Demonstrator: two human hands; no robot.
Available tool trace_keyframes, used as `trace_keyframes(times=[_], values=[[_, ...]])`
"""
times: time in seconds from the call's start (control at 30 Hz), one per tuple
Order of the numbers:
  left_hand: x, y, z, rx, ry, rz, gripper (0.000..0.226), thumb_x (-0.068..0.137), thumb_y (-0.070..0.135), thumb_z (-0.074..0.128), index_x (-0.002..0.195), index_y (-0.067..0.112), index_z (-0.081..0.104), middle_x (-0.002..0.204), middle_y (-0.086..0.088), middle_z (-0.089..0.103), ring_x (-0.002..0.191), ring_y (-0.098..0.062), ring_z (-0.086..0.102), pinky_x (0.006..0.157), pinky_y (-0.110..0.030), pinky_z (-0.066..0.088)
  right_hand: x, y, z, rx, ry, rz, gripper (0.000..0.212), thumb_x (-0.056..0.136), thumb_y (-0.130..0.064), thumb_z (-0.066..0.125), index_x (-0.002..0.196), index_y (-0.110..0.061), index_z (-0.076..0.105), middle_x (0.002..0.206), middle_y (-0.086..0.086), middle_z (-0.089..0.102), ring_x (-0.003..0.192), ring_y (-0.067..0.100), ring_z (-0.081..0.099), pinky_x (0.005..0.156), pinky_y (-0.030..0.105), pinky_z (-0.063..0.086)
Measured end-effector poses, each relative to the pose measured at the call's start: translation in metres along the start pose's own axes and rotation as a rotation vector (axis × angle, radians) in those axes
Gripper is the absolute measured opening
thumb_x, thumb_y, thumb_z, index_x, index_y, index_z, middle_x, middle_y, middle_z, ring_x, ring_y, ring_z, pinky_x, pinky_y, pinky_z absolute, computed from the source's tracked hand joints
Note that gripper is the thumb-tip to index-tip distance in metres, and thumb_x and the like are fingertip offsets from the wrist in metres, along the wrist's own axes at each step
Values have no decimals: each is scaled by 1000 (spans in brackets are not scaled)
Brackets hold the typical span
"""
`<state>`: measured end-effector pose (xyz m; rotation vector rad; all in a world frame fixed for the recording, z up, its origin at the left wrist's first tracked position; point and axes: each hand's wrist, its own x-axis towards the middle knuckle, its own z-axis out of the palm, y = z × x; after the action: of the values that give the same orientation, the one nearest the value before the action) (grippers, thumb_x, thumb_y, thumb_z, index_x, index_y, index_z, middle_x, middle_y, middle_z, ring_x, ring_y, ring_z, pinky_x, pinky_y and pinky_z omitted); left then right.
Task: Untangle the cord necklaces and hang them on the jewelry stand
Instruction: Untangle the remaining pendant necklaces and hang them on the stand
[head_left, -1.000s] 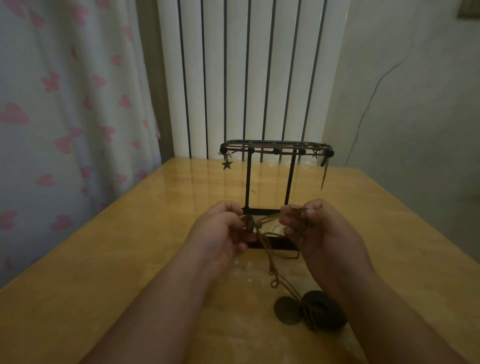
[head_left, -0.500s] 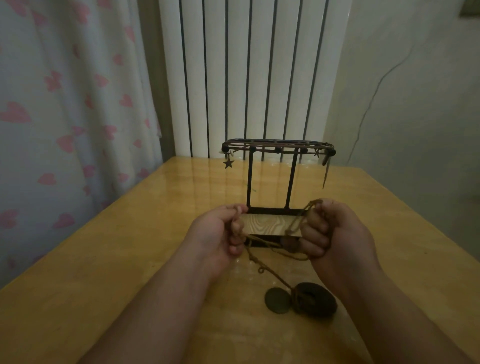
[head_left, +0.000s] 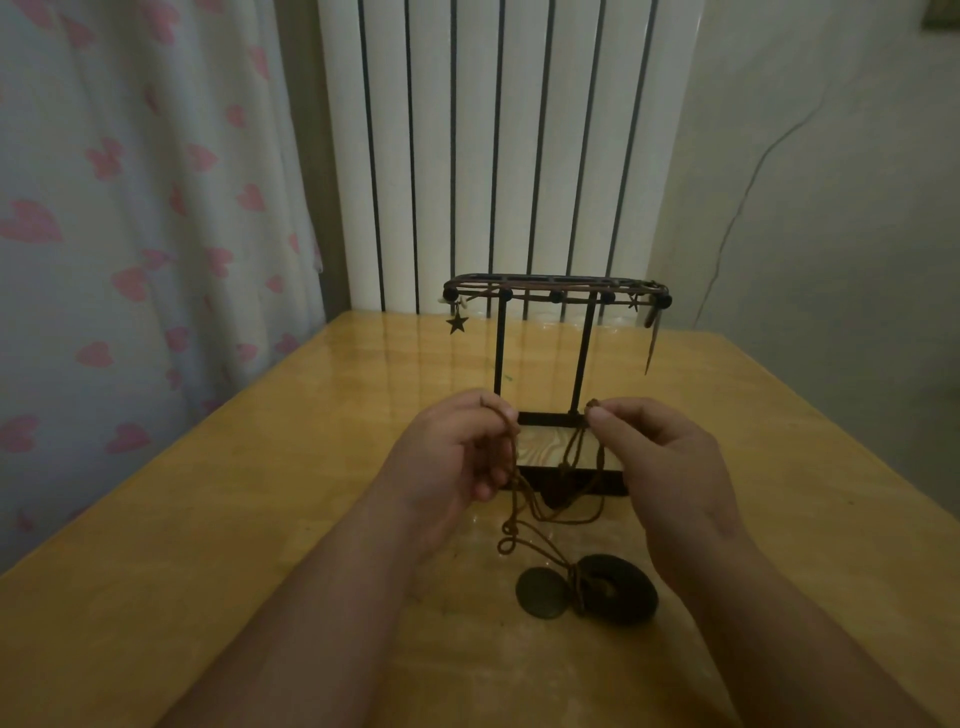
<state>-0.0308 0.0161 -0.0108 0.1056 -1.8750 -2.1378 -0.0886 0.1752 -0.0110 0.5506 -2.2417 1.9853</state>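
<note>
**Cords held up in front of the stand**

A heart-print curtain (head_left: 130, 234) hangs beside the worktop (head_left: 260, 493). My left hand (head_left: 452, 457) is curled closed around one run of the brown cord necklaces (head_left: 524, 509), raised just before the jewelry stand (head_left: 556, 296). The cords sag in loops between my hands, trailing down to two dark round pendants (head_left: 587, 592) lying on the worktop. My right hand (head_left: 670, 467) pinches another strand at thumb and forefinger.

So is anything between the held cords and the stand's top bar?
Nothing visible blocks the way: the cords hang between both hands, open air above them up to the top bar, which already carries other pieces.
</note>
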Motion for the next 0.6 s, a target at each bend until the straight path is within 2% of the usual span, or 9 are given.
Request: trace_keyframes(times=[0.07,0.13,0.2,0.27,0.3,0.37,0.43,0.53,0.6], values=[[0,0,0,10,-8,10,19,70,18,52,59,27,64,64,-1,52,58,-16,47,44,-23,33,1,3,1,-56,-17,-59,11,94,-26,59,95,-33,68,89,-12,68,82,-7,60,59,11,47],[-1,1,1,4,-6,11,16,66,18,51,58,26,63,63,-1,51,57,-16,46,44,-23,33,1,4,3,-119,-97,-99,25,97,-20,54,111,-37,64,99,-19,68,91,-7,61,67,10,47],[-2,2,1,-22,-11,19,18,69,16,52,59,25,64,62,-2,53,56,-16,49,43,-23,34,3,7,6,-251,-203,-111,47,100,-18,49,139,-42,42,116,-28,60,106,-8,54,77,10,41],[-2,3,1,-60,-1,30,28,81,8,50,61,21,65,61,-5,55,54,-18,52,43,-23,37,3,8,8,-369,-235,-115,55,100,-20,49,146,-43,29,120,-29,54,108,-7,50,76,11,37],[-1,3,1,-80,10,35,32,86,3,47,64,18,64,61,-6,57,54,-19,54,44,-24,40,3,8,7,-403,-222,-133,49,99,-21,49,141,-44,37,118,-28,55,104,-7,51,73,11,38],[0,3,1,-112,25,49,32,89,-2,45,68,13,63,62,-8,59,56,-21,58,46,-25,44,3,8,4,-419,-181,-161,29,96,-19,52,114,-41,55,108,-20,60,93,-4,55,66,12,41],[0,3,2,-138,39,60,28,90,-2,46,72,11,62,64,-9,61,59,-23,61,48,-27,47,2,7,2,-348,-168,-124,19,91,-15,55,93,-32,60,95,-9,63,85,4,59,64,16,45],[1,3,2,-181,59,78,22,92,-3,46,79,6,61,68,-11,63,63,-24,64,53,-28,52,-2,3,4,-238,-204,-58,9,87,-12,58,86,-21,60,81,0,67,74,9,64,65,25,53],[2,2,2,-207,65,94,21,93,-3,47,80,5,61,68,-11,64,64,-24,66,55,-29,55,-4,1,5,-218,-267,-42,3,86,-20,62,88,-21,60,78,1,71,72,8,67,70,32,58]])
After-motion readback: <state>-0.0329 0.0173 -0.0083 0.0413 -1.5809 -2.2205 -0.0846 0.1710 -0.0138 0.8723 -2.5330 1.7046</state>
